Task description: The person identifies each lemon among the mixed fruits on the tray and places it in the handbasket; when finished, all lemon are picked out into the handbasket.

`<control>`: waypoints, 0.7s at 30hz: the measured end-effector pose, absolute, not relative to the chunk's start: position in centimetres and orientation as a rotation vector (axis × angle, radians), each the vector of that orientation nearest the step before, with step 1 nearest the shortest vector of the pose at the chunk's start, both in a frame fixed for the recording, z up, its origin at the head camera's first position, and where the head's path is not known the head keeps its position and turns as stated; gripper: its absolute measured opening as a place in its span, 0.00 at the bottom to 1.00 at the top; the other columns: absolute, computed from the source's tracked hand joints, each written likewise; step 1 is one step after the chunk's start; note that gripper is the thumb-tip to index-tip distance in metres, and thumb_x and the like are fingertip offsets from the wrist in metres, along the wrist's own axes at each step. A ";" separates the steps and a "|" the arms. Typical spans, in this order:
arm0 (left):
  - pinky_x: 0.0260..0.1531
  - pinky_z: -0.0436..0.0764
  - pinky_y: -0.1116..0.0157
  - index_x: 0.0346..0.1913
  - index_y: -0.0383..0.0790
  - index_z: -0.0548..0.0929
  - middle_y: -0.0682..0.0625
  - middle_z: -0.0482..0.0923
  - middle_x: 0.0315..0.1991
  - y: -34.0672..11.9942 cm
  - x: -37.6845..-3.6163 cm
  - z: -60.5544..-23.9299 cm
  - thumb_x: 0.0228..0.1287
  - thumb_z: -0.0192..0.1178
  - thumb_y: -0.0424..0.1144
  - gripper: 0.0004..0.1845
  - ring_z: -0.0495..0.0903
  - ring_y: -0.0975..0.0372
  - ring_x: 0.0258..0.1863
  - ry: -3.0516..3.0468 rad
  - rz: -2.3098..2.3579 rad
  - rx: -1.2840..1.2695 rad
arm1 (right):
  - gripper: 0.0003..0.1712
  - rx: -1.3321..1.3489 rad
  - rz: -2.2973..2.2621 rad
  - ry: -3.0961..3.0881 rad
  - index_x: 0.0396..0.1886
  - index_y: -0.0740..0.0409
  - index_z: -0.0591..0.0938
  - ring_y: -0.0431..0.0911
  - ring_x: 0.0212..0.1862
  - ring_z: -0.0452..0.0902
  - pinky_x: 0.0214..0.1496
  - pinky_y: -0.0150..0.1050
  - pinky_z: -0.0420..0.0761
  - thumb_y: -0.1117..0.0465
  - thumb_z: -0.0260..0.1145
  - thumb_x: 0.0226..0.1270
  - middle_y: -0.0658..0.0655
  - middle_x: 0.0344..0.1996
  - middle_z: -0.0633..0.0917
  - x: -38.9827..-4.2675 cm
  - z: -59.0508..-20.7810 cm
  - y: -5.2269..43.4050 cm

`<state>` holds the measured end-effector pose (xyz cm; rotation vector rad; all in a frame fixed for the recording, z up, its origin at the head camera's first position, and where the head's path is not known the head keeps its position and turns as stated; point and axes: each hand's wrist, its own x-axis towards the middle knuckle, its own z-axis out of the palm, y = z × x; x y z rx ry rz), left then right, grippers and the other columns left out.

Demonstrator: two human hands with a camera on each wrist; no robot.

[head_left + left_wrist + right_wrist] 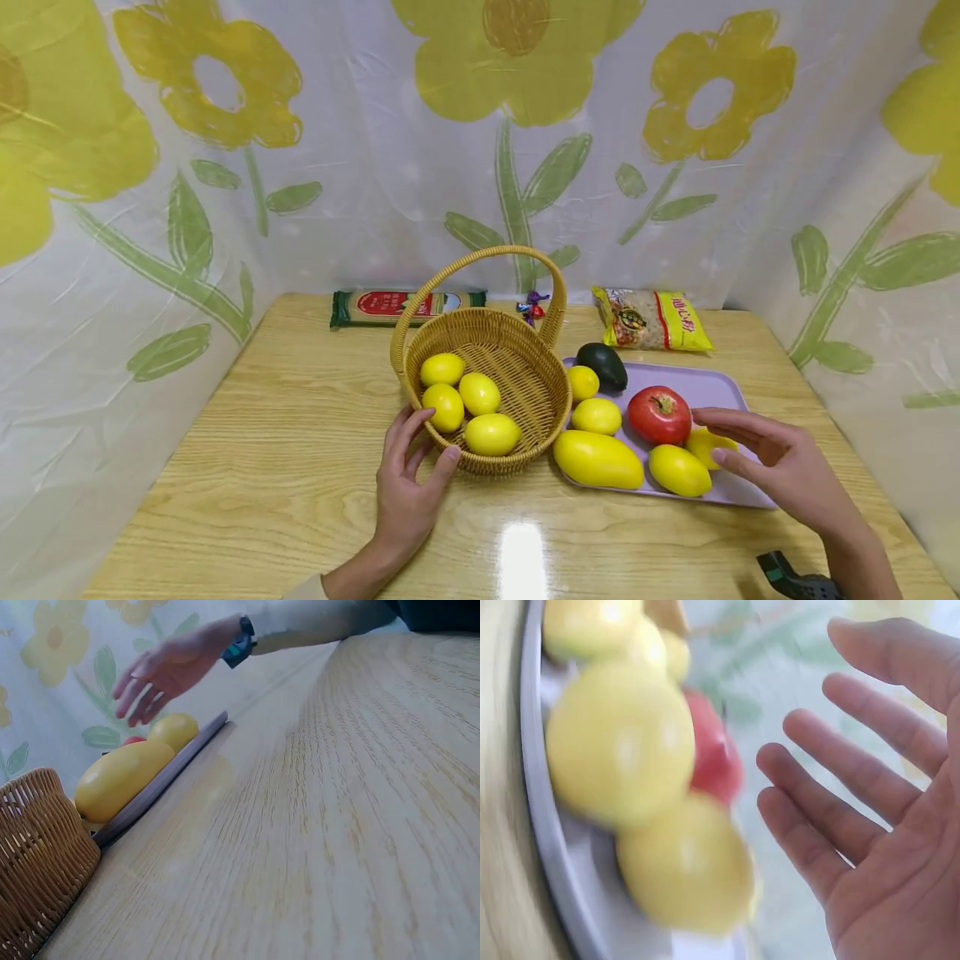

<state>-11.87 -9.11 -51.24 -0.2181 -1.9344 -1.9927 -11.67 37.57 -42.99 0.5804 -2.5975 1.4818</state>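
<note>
- Left grip (408, 492) is resting at the lower-left rim of the wicker basket (502, 467), centre of the head frame; index fingertip and thumb are standing well apart, both touching the rim.
- Right grip (783, 467) is hovering over the right end of the lilac tray (708, 387), lower right of the head frame; thumb and fingers are spreading apart, holding nothing.
- Nearest lemon (703, 443) is lying on the tray just under the right grip, thumb and fingers partly covering it in the head view; the right wrist view is showing straight, separated fingers at the right of the frame, fruit sitting to their left.
- Red fruit (660, 415) is sitting just left of the right fingertips; whether they are touching, cannot tell.
- Second lemon (680, 471) is lying left of and below the nearest one, by the tray's lower edge.
- Yellow mango (598, 460) is occupying the tray's lower-left corner, two more lemons (597, 417) lying above it, dark green avocado (602, 367) at the upper left.
- Four lemons (492, 435) are sitting inside the basket, mostly toward its left and front.
- Green packet (378, 308), wrapped sweets (534, 308) and yellow packet (648, 321) are lining the desk's (247, 467) far edge.
</note>
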 end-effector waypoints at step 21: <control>0.74 0.77 0.73 0.75 0.31 0.75 0.33 0.53 0.85 -9.1 -11.9 -51.2 0.71 0.69 0.24 0.31 0.64 0.45 0.81 -1.939 -2.002 -0.223 | 0.30 0.361 1.279 -2.769 0.71 0.65 0.83 0.24 0.54 0.82 0.53 0.18 0.85 0.66 0.78 0.71 0.29 0.61 0.84 -12.3 -46.9 40.9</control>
